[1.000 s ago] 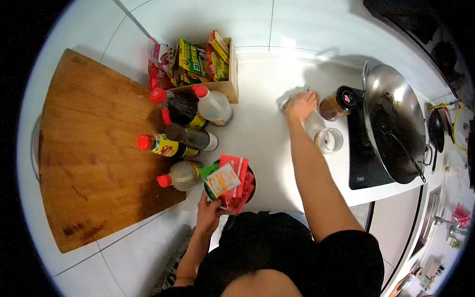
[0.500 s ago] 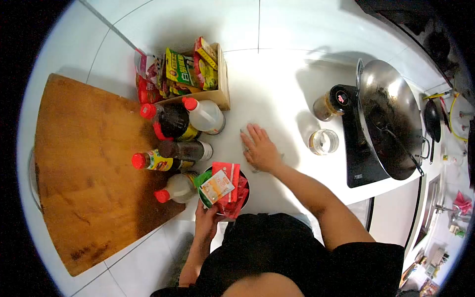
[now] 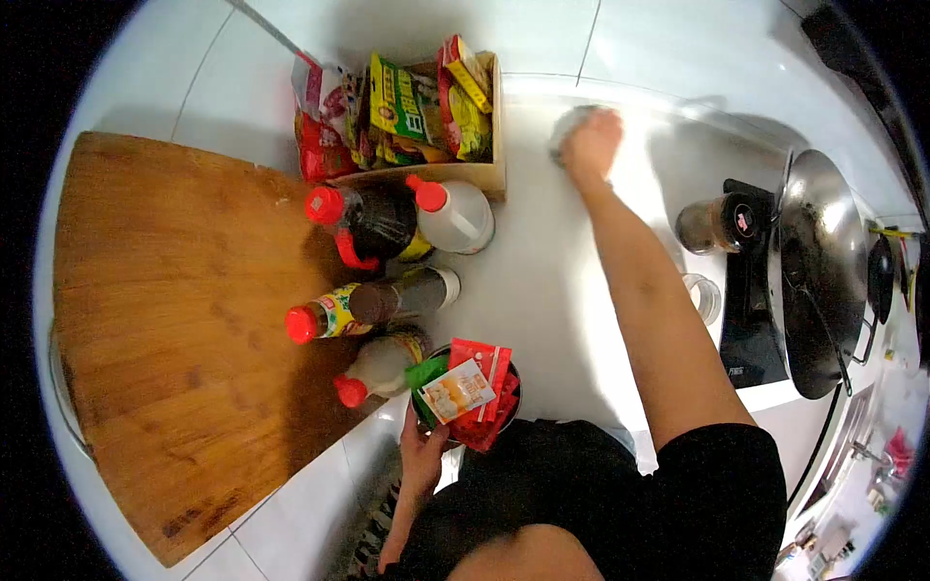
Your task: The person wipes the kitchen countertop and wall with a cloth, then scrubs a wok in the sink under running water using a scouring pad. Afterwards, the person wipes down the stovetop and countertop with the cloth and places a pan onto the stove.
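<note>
My left hand [image 3: 422, 453] grips the near rim of a round bowl [image 3: 517, 398], close to my body. Red seasoning packets [image 3: 484, 363], a white-and-orange packet [image 3: 458, 391] and a green packet [image 3: 425, 372] fill the bowl. Stretched out to the far part of the white counter [image 3: 542, 281], my right hand [image 3: 594, 145] presses on a greyish cloth [image 3: 564, 126]; my hand covers most of it. Left of my right hand stands a cardboard box [image 3: 426, 178] full of packets.
Several sauce bottles [image 3: 405, 295] stand between the wooden board [image 3: 184, 320] and the bowl. Right of my right forearm are a dark-lidded jar [image 3: 705, 227], a glass jar [image 3: 705, 298] partly hidden by the arm, and a wok [image 3: 819, 261] on a black cooktop [image 3: 748, 339].
My right hand has slid away from me across the counter to its back, with the cloth under it. My left hand still holds the bowl. The whole view has shifted.
</note>
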Motion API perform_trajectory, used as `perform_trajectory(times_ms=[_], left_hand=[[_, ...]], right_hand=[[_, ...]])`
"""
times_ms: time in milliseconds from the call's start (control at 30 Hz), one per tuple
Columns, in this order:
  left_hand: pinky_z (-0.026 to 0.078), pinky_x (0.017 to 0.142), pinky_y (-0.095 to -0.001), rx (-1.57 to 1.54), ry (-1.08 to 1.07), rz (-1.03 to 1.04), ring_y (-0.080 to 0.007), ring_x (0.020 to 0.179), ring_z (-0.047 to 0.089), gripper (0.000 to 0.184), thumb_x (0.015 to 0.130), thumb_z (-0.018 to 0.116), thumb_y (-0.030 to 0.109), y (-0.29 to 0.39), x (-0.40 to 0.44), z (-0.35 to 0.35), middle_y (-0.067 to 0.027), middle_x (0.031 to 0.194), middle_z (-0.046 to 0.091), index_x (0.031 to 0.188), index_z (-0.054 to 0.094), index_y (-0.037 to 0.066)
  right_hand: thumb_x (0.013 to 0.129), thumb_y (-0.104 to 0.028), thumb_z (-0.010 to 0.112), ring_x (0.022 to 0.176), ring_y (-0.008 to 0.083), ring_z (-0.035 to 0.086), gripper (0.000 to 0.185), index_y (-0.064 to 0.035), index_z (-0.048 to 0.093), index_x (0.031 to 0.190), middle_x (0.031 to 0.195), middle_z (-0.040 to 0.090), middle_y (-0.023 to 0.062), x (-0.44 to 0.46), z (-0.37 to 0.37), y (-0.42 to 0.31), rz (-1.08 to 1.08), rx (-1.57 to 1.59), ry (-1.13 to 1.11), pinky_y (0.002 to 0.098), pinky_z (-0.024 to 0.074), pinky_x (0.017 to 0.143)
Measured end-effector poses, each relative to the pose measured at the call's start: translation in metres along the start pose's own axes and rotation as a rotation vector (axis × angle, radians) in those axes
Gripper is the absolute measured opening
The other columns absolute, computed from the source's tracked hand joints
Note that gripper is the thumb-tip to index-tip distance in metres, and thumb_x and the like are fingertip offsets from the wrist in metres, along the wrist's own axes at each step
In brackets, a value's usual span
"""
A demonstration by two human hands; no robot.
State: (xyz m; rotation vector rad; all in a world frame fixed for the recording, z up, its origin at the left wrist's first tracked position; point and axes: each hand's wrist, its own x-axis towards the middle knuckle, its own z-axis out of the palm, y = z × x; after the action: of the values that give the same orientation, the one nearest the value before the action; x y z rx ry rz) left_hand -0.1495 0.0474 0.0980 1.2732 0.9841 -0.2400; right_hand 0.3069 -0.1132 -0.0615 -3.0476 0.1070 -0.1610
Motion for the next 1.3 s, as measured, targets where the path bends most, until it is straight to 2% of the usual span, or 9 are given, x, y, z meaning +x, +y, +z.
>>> perform_trajectory(times_ms=[200,233,500,767,833,867,900,967,1300], left_hand=[[0.054,0.071,-0.0319,-0.068,-0.084,0.023,-0.0203,0.099,0.057,0.061,0.084,0.048,-0.002,0.005,0.009,0.003,-0.0101,0.12,0.051,0.14,0.026,0.011],[0.054,0.071,-0.032,-0.061,-0.085,-0.006,-0.0203,0.098,0.057,0.061,0.084,0.048,-0.002,0.007,0.006,0.004,-0.0101,0.12,0.051,0.14,0.027,0.011],[0.057,0.068,-0.0325,-0.18,-0.12,0.092,-0.0214,0.09,0.062,0.053,0.083,0.047,-0.004,-0.007,0.008,0.003,-0.0116,0.114,0.056,0.133,0.035,0.007],[0.058,0.067,-0.0339,-0.368,-0.031,0.156,-0.0226,0.091,0.063,0.044,0.082,0.046,-0.005,-0.051,-0.022,-0.027,-0.0135,0.111,0.057,0.125,0.04,0.001],[0.059,0.068,-0.0352,-0.372,0.002,0.167,-0.0238,0.094,0.062,0.045,0.082,0.045,-0.005,-0.054,-0.041,-0.043,-0.0149,0.114,0.055,0.127,0.038,0.0],[0.059,0.069,-0.0354,-0.399,0.033,0.176,-0.0239,0.095,0.062,0.046,0.082,0.044,-0.005,-0.056,-0.05,-0.048,-0.0147,0.115,0.054,0.128,0.037,0.0],[0.059,0.07,-0.0356,-0.455,0.042,0.18,-0.024,0.095,0.062,0.047,0.082,0.044,-0.005,-0.076,-0.048,-0.054,-0.0145,0.116,0.054,0.128,0.036,0.001],[0.059,0.07,-0.0356,-0.489,0.093,0.192,-0.0245,0.097,0.061,0.051,0.083,0.044,-0.006,-0.077,-0.074,-0.066,-0.0135,0.118,0.053,0.131,0.033,0.001],[0.06,0.065,-0.0358,-0.662,0.175,0.24,-0.0224,0.097,0.061,0.053,0.081,0.047,-0.002,-0.161,-0.068,-0.087,-0.0124,0.118,0.053,0.132,0.033,0.003]], right_hand=[[0.085,-0.013,0.046,0.129,0.0327,0.031,0.039,0.0007,0.045,0.122,0.136,0.038,0.0201,-0.017,-0.005,0.002,-0.649,0.393,-0.119,0.0408,0.0213,0.109],[0.082,-0.013,0.052,0.126,0.0317,0.035,0.041,-0.0018,0.049,0.121,0.133,0.042,0.0172,-0.043,0.007,0.003,-0.752,0.458,0.051,0.0398,0.024,0.108],[0.078,-0.015,0.055,0.129,0.0309,0.032,0.046,-0.0039,0.049,0.123,0.133,0.043,0.0163,-0.219,-0.035,0.049,-0.928,0.495,-0.227,0.0434,0.0248,0.107],[0.083,-0.022,0.052,0.128,0.0321,0.035,0.046,-0.0028,0.047,0.124,0.135,0.04,0.018,-0.301,-0.017,0.05,-1.495,0.618,-0.339,0.0439,0.0252,0.108],[0.085,-0.018,0.049,0.13,0.0307,0.031,0.045,-0.0048,0.045,0.128,0.139,0.035,0.0152,-0.259,-0.012,0.045,-1.44,0.454,-0.433,0.0442,0.0237,0.108],[0.086,-0.017,0.05,0.125,0.0339,0.037,0.041,-0.0024,0.045,0.124,0.133,0.041,0.0199,-0.24,-0.004,0.04,-0.981,0.55,-0.48,0.0458,0.0282,0.105],[0.087,-0.016,0.048,0.126,0.0336,0.036,0.042,-0.0025,0.043,0.127,0.134,0.041,0.0192,-0.214,0.002,0.058,-1.122,0.32,-0.101,0.0452,0.0262,0.106],[0.088,-0.015,0.047,0.13,0.0324,0.031,0.047,-0.003,0.036,0.133,0.138,0.036,0.0174,-0.192,0.011,0.054,-0.863,0.301,-0.02,0.0442,0.022,0.109],[0.076,-0.004,0.052,0.124,0.0317,0.039,0.043,-0.0044,0.05,0.119,0.132,0.044,0.0139,-0.321,0.012,0.039,-1.273,0.537,-0.23,0.0434,0.0267,0.108]])
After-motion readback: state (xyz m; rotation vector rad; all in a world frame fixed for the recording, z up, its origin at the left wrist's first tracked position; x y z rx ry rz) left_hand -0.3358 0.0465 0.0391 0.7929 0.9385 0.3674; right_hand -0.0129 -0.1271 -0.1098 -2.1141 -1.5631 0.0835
